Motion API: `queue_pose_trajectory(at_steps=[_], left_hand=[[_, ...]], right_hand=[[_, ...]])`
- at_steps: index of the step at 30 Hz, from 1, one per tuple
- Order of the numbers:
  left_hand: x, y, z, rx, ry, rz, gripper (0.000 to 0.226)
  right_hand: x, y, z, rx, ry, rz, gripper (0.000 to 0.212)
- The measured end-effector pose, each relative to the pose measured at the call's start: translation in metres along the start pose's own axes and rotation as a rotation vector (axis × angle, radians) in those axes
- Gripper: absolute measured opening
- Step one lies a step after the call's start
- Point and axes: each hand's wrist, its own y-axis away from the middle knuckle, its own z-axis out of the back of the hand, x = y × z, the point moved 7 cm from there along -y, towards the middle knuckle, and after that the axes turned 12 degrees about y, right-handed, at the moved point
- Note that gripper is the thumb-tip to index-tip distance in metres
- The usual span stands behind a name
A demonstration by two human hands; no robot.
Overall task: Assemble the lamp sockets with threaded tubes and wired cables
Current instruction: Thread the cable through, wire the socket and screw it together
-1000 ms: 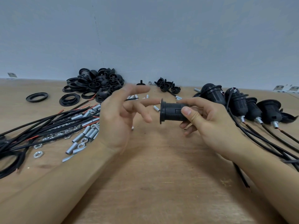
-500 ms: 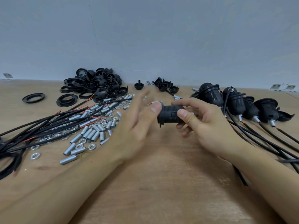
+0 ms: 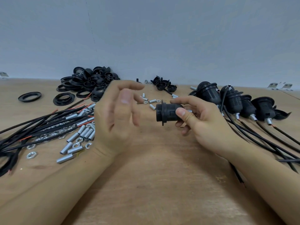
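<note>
Facing a plain pale grey wall behind a light brown wooden surface [image 3: 146, 184] strewn with parts. Holding a black ribbed plastic lamp socket body [image 3: 168, 113] sideways above the middle of the surface, flanged mouth pointing left, pinched between thumb and fingers of the right hand [image 3: 203, 124]. Hovering just left of it with the left hand [image 3: 119, 117], blurred, fingers loose and spread, gripping nothing, not touching the socket.

Judging progress: lying finished, by the look of it, along the right edge of the surface, a row of four black assembled sockets with short silver tubes and black cables [image 3: 235, 103] trailing toward the near right corner. Whether each of these is fully tightened, not possible to tell.

Remaining, and plainly the larger share: a heap of black plastic socket shells and threaded rings [image 3: 90, 82] sitting at the far edge toward the left corner; a few black caps [image 3: 164, 84] farther right along that far edge; a bundle of thin black cables with red wire ends [image 3: 40, 125] fanning in from the left edge; a scatter of short silver threaded metal tubes [image 3: 78, 138] and small silver hex nuts [image 3: 31, 154] lying beside and partly under the cables.

Looking like early going on the current piece: no cable visibly fitted to the held socket, rear end hidden by the fingers.
</note>
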Motion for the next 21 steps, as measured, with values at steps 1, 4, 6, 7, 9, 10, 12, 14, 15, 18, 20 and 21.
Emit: queue_pose_trajectory(at_steps=[1,4,6,7,9,10,12,14,15,18,20,21], left_hand=[[-0.001,0.000,0.003,-0.023,-0.005,-0.013,0.040],[0.012,0.004,-0.007,0.079,-0.069,0.146,0.044],[0.022,0.009,-0.016,0.187,-0.093,0.255,0.057],[0.024,0.011,-0.019,0.235,-0.091,0.274,0.059],[0.026,0.014,-0.024,0.304,-0.057,0.294,0.059],[0.026,0.014,-0.024,0.311,-0.044,0.298,0.057],[0.027,0.015,-0.023,0.306,-0.044,0.303,0.053],[0.029,0.016,-0.026,0.330,-0.094,0.339,0.051],[0.032,0.017,-0.028,0.355,-0.124,0.357,0.049],[0.038,0.016,-0.025,0.340,-0.187,0.403,0.039],[0.040,0.013,-0.018,0.276,-0.215,0.389,0.072],[0.040,0.011,-0.014,0.233,-0.216,0.381,0.079]], right_hand=[[0.000,0.000,0.000,0.004,0.001,0.003,0.025],[0.001,0.001,-0.003,0.026,0.000,0.014,0.025],[0.002,0.002,-0.004,0.029,-0.003,0.019,0.026],[0.002,0.002,-0.004,0.029,-0.003,0.021,0.026],[0.001,0.002,-0.004,0.027,-0.001,0.025,0.027],[0.002,0.002,-0.004,0.026,-0.001,0.027,0.028],[0.003,0.003,-0.004,0.030,0.003,0.030,0.027],[0.003,0.003,-0.005,0.039,0.004,0.029,0.026],[0.003,0.003,-0.005,0.041,0.000,0.028,0.025],[0.004,0.004,-0.004,0.041,-0.019,0.033,0.023],[0.005,0.004,-0.005,0.047,-0.030,0.049,0.023],[0.006,0.004,-0.005,0.048,-0.037,0.055,0.023]])
